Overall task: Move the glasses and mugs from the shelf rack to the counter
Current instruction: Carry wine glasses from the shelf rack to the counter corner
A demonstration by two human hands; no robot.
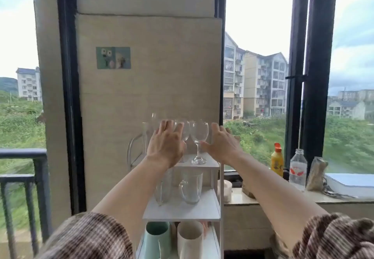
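Observation:
A white shelf rack [214, 212] stands against the wall. Its top shelf carries several clear wine glasses; the nearest wine glass [199, 137] stands upright at the front right. My left hand [166, 143] is spread open in front of the glasses on the left and hides part of them. My right hand [222, 143] is open just right of the wine glass, thumb close to its stem, holding nothing. On the middle shelf sit a clear glass mug [191, 188] and a clear glass [163, 188]. The lower shelf holds a green mug [156, 240] and a white mug [190, 240].
To the right runs a stone counter [283, 198] under the window. On it stand an orange juice bottle [277, 161], a water bottle [298, 169], a bag [315, 173] and a white tray [352, 184]. A small white cup [225, 190] sits beside the rack. A railing [22, 178] is at left.

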